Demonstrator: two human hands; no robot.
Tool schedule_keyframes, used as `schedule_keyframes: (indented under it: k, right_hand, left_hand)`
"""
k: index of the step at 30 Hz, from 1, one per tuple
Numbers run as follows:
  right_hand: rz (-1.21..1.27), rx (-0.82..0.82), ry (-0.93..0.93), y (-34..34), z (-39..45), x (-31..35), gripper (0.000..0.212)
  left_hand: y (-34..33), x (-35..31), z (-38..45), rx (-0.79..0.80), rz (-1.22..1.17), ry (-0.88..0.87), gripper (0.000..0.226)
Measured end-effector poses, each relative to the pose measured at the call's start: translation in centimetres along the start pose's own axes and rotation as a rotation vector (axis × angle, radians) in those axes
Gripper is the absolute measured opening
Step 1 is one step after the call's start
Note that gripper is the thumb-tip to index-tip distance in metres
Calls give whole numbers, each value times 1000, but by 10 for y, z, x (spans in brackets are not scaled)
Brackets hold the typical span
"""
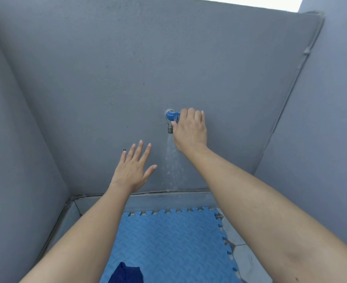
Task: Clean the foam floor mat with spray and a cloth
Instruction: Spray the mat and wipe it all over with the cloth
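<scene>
Water runs in a thin, broken stream from a small metal wall tap with a blue lever handle, set in a grey painted wall. The right hand reaches up to that tap: its fingers are curled over the blue lever and the thumb presses against the tap's side, so the hand is closed on the handle. The left hand hovers to the left of the stream and lower than the tap, palm toward the wall, all 5 fingers spread wide and holding nothing; it does not touch the water. Both forearms are bare. Below them, on the floor at the foot of the wall, lies the blue foam floor mat, a textured tile with interlocking toothed edges, its far edge close to the wall's base. A dark navy cloth lies crumpled on the mat's near part, at the bottom edge of the view. Pale floor tiles show just to the right of the mat. No spray bottle can be made out.
</scene>
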State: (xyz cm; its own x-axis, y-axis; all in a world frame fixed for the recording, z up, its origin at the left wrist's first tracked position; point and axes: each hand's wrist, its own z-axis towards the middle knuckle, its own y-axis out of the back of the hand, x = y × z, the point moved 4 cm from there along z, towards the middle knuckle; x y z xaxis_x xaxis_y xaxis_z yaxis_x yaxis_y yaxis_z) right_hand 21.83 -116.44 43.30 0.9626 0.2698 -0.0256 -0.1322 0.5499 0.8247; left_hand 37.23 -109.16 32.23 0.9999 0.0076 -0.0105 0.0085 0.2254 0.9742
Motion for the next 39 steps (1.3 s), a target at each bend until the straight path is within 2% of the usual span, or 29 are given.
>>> schedule_keyframes:
  k: [7, 16, 19, 21, 22, 25, 27, 29, 31, 35, 37, 39]
  right_hand:
    - [33, -24, 3, -4, 1, -3, 43]
    - [135, 21, 68, -14, 16, -19, 59]
    - [232, -50, 112, -16, 8, -23, 71]
    - [349, -93, 122, -43, -34, -36, 72]
    - [379, -42, 124, -69, -71, -46, 71]
    - [308, 389, 31, -180, -223, -93, 70]
    - [203, 614, -70, -244, -325, -130, 74]
    - [167, 720, -131, -281, -401, -150, 74]
    - [143, 698, -175, -294, -440, -159, 73]
    - [136, 621, -177, -297, -440, -162, 71]
    - [149, 601, -169, -299, -437, -161, 69]
    - [162, 597, -172, -299, -437, -160, 69]
  left_hand:
    - [-13, 1, 3, 17, -19, 7, 71]
    - [-33, 17, -8, -6, -49, 52, 74]
    - [-65, 18, -41, -23, -148, 96, 76]
    - [-113, 18, -86, 107, -145, 66, 79]
    - [-141, 17, -114, 190, -122, 39, 80]
    - [-228, 20, -205, 422, -85, 4, 84]
    - [-275, 21, -251, 519, -94, 35, 88]
    - [-309, 19, -272, 518, -127, 52, 89]
    - [-331, 11, -276, 461, -116, 95, 85]
    - [-339, -18, -233, 256, -136, 239, 77]
    - [-344, -41, -191, 221, -181, 316, 78]
    - [-351, -79, -143, 235, -228, 274, 85]
